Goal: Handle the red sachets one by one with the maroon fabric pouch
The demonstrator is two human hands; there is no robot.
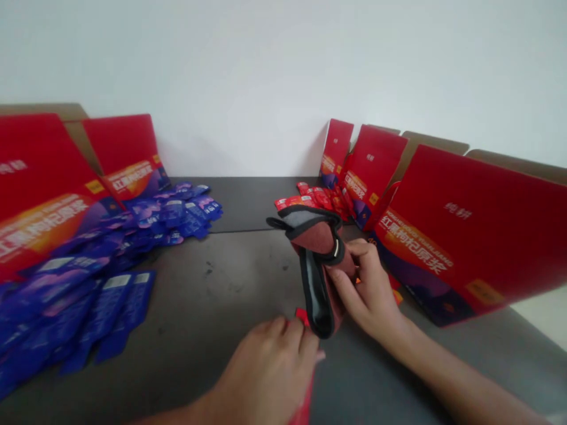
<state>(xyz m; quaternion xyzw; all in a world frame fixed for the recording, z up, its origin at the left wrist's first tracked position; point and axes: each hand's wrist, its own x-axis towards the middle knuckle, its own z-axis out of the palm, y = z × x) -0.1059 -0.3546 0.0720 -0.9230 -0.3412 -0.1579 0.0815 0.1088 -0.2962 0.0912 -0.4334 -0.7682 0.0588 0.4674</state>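
Note:
My right hand (367,286) grips a dark red fabric pouch (319,260) with black trim and a grey lining, held upright just above the dark table (230,289). My left hand (270,369) is closed low in front of it, pinching a small red sachet (302,316) at the pouch's lower edge. More red material shows under that hand. A pile of red sachets (316,200) lies behind the pouch.
Many blue sachets (88,277) cover the left of the table. Red printed boxes (48,189) stand at the left and red boxes (465,236) lean along the right. A white wall closes the back.

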